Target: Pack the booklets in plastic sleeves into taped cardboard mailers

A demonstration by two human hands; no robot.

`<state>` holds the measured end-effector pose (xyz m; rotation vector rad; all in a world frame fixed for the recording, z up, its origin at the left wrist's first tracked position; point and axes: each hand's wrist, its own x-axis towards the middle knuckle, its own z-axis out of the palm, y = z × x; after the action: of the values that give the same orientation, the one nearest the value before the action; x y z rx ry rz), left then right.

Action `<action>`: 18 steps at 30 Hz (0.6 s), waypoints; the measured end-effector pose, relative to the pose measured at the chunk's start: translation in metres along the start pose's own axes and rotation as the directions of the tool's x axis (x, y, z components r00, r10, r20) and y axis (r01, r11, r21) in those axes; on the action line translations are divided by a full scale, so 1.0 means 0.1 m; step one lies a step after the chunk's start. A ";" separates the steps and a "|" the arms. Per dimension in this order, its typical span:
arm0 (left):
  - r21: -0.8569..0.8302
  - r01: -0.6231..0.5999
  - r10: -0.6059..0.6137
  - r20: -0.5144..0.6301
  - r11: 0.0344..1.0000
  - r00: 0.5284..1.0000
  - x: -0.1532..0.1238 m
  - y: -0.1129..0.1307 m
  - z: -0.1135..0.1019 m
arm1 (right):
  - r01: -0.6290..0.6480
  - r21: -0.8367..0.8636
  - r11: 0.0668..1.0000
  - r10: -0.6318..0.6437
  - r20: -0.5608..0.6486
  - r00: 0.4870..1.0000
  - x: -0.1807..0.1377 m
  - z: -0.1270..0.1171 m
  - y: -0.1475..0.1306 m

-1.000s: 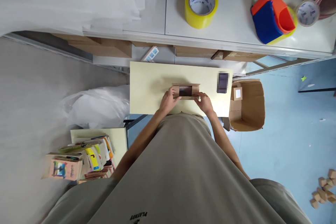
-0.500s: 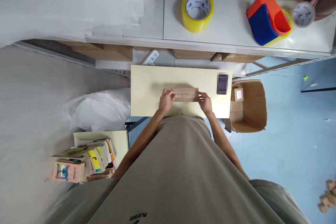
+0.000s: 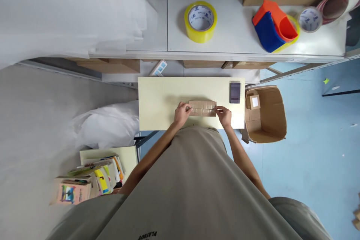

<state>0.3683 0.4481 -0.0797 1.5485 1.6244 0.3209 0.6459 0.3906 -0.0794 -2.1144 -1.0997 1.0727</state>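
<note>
A small, long brown cardboard box lies on the pale yellow table, with a dark seam running lengthwise and shiny marks like clear tape on its top. At its left end, my left hand is closed, thumb and fingers pinching at the seam. My right hand pinches the right end in the same way, at the same height. The fingertips cover both ends, so whether they hold a flap or a piece of tape there is hidden.
A blurred dark rectangle lies at the table's right. Behind, a shelf bears a yellow tape roll and an orange-blue tape dispenser. An open carton stands right; books and white plastic are left.
The view has shifted slightly. Both hands and the box sit a little further right and nearer my body on the table; both hands keep their pinch at the box's ends.
</note>
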 end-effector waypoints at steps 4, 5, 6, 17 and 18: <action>-0.003 0.015 -0.015 -0.038 1.000 0.999 0.08 0.01 0.06 | 0.000 0.015 1.000 0.001 -0.031 1.000 0.05 0.05 -0.01; -0.017 0.029 -0.030 -0.049 0.999 0.998 0.11 0.01 0.07 | 0.004 0.017 1.000 -0.003 -0.036 0.999 0.06 0.06 -0.01; -0.037 0.046 -0.048 -0.058 0.998 0.997 0.14 0.00 0.08 | 0.010 0.020 1.000 -0.009 -0.037 0.999 0.08 0.07 0.00; -0.200 0.123 -0.114 0.054 0.972 0.992 0.16 0.02 -0.11 | 0.087 0.233 0.969 -0.102 0.054 0.993 0.14 0.06 0.23; -0.188 0.119 -0.112 0.047 0.975 0.993 0.15 0.05 -0.14 | 0.099 0.234 0.967 -0.114 0.051 0.992 0.14 0.06 0.22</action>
<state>0.3643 0.4680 -0.0737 1.3039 1.5995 0.3721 0.6550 0.3916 -0.1045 -1.8299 -1.0500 1.1637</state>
